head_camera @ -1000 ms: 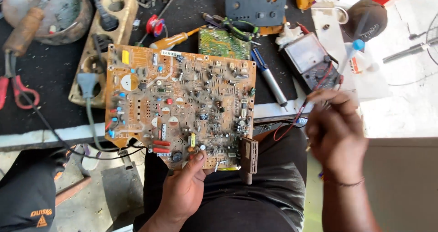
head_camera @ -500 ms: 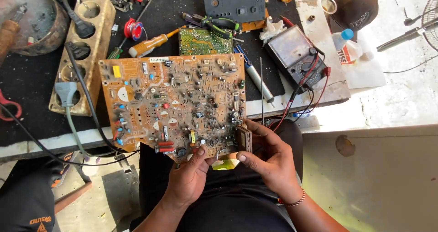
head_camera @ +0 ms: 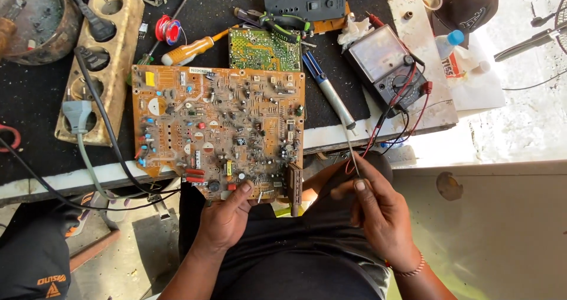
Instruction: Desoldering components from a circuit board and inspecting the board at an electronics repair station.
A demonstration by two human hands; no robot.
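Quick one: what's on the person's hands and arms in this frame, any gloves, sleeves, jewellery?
Both are bare: no gloves on the left hand or the right hand, and no sleeves showing on either forearm. The only thing worn is a thin beaded bracelet round the right wrist, with reddish and pale beads. No watch or rings can be seen. Fingernails are short.

A black-topped desk (head_camera: 35, 129) carries a brown circuit board (head_camera: 218, 129), green board (head_camera: 257, 49), screwdriver (head_camera: 192, 49), multimeter (head_camera: 387, 67) and socket strip (head_camera: 109, 52).
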